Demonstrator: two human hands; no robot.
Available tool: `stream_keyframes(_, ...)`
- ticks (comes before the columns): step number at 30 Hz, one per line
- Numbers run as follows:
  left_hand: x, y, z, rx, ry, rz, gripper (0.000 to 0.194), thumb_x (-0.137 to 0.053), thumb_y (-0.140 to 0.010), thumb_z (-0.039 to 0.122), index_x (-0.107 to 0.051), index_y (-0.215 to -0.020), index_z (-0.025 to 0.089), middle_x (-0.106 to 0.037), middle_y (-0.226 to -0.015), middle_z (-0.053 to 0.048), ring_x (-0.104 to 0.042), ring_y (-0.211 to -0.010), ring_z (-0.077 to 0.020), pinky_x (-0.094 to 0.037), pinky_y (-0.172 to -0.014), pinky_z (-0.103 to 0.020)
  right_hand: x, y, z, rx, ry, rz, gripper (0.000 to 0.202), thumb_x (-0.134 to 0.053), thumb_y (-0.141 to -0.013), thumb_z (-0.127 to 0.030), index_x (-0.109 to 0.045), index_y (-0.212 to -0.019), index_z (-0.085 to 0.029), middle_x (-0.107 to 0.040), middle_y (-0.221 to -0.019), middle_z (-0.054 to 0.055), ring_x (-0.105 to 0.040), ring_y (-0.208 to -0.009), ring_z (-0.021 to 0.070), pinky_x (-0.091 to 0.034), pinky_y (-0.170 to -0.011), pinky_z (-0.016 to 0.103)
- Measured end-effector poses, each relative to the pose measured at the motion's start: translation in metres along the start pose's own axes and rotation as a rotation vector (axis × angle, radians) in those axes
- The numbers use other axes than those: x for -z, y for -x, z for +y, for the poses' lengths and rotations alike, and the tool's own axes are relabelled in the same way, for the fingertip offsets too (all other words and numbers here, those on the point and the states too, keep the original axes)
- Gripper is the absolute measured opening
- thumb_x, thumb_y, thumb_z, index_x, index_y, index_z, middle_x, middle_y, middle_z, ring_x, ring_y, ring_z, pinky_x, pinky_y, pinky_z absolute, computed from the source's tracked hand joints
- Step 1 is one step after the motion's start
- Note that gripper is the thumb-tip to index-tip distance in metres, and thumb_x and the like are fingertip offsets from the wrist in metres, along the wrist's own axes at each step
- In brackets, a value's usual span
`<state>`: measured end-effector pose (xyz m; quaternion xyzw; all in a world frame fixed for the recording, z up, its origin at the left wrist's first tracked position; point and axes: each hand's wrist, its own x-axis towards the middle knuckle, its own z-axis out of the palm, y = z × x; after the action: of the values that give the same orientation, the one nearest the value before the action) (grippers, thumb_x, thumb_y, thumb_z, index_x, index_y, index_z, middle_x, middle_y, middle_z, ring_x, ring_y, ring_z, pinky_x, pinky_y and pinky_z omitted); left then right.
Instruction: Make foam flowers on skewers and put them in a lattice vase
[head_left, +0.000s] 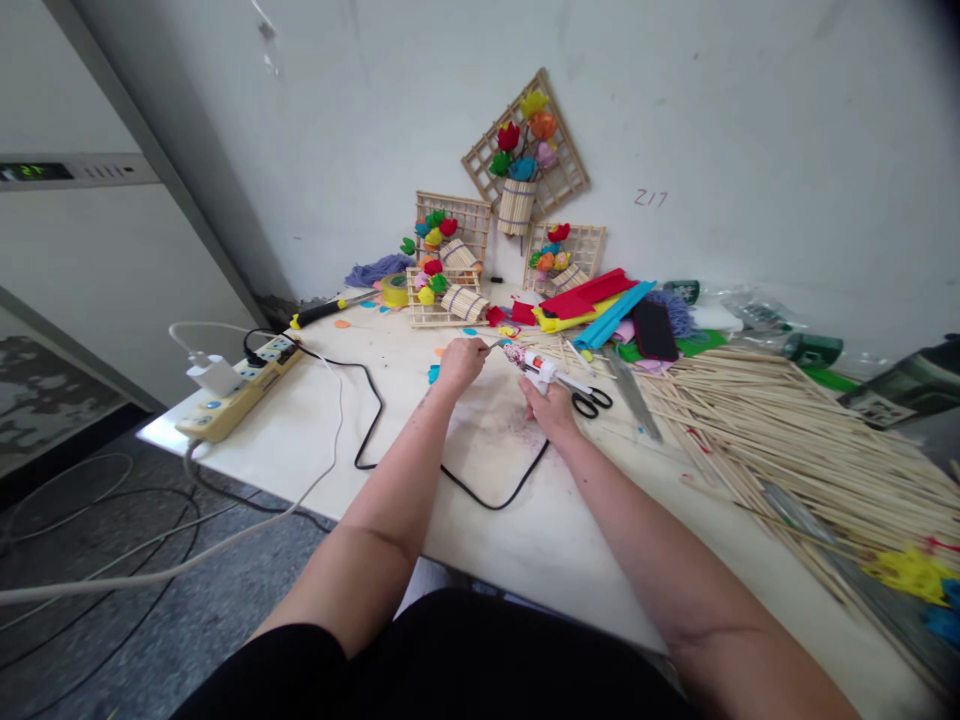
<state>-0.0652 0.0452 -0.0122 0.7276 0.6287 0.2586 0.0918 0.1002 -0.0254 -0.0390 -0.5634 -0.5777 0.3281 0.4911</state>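
Observation:
My right hand [550, 408] is closed around a white hot glue gun [546, 369], whose front end is spotted with red and points left. My left hand [463, 364] pinches a thin dark stem [495, 345] that reaches toward the gun's nozzle; whether the two touch is too small to tell. A pair of black-handled scissors [592, 402] lies just right of the gun. Blue scraps [433, 374] rest beside my left hand. Behind my hands stands a small bamboo lattice panel [446, 297] with felt-like flowers and a bundle of cut sticks.
Many thin bamboo sticks [780, 430] cover the right side. A phone [654, 331] lies near red folded sheets [589, 293]. A yellow-handled tool [319, 312] and yellow tape [395, 291] sit back left. A black cord [367, 400] crosses the table near a power strip [232, 398].

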Motion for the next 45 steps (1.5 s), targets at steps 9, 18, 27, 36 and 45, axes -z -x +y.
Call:
stream_keyframes(9, -0.0001, -0.0008, 0.0008, -0.014, 0.080, -0.012, 0.022, -0.051, -0.081, 0.025, -0.068, -0.094, 0.019, -0.070, -0.074, -0.004, -0.061, -0.074, -0.0154, -0.041, -0.070, -0.024, 0.0006, -0.0001, -0.0014, 0.007, 0.028, 0.008, 0.032, -0.055, -0.071, -0.052, -0.056, -0.073, -0.019, -0.046, -0.038, -0.004, -0.049, -0.036, 0.0137, -0.045, -0.039, 0.026)
stream_keyframes(18, -0.0011, -0.0012, 0.0006, -0.021, 0.059, 0.008, 0.021, -0.052, -0.081, 0.026, -0.067, -0.094, 0.019, -0.069, -0.074, -0.005, -0.061, -0.076, -0.0167, -0.041, -0.073, -0.026, 0.0012, -0.0008, -0.0016, -0.012, 0.058, 0.001, 0.033, -0.054, -0.071, -0.052, -0.056, -0.072, -0.019, -0.047, -0.037, -0.004, -0.050, -0.036, 0.0144, -0.045, -0.041, 0.026)
stream_keyframes(27, -0.0030, -0.0022, -0.0007, -0.003, 0.053, 0.005, 0.021, -0.055, -0.078, 0.023, -0.065, -0.096, 0.019, -0.070, -0.080, -0.005, -0.061, -0.079, -0.0165, -0.042, -0.074, -0.026, 0.0016, -0.0008, -0.0016, -0.009, 0.079, -0.003, 0.032, -0.054, -0.071, -0.051, -0.057, -0.070, -0.020, -0.047, -0.037, -0.003, -0.051, -0.037, 0.0152, -0.046, -0.042, 0.028)
stream_keyframes(36, 0.0000, -0.0011, 0.0009, -0.014, 0.044, -0.015, 0.020, -0.051, -0.079, 0.020, -0.068, -0.090, 0.019, -0.070, -0.079, -0.005, -0.061, -0.081, -0.0170, -0.041, -0.074, -0.025, 0.0015, -0.0021, 0.0013, 0.015, 0.103, 0.007, 0.033, -0.054, -0.072, -0.053, -0.060, -0.073, -0.020, -0.049, -0.039, -0.003, -0.051, -0.037, 0.0155, -0.046, -0.043, 0.029)
stream_keyframes(45, 0.0014, 0.0006, 0.0014, -0.034, 0.022, 0.036, 0.020, -0.054, -0.078, 0.026, -0.067, -0.093, 0.019, -0.068, -0.085, -0.007, -0.059, -0.082, -0.0186, -0.041, -0.072, -0.027, 0.0013, -0.0027, 0.0042, 0.016, 0.106, 0.009, 0.035, -0.053, -0.072, -0.054, -0.060, -0.074, -0.019, -0.050, -0.039, -0.003, -0.051, -0.037, 0.0151, -0.046, -0.045, 0.028)
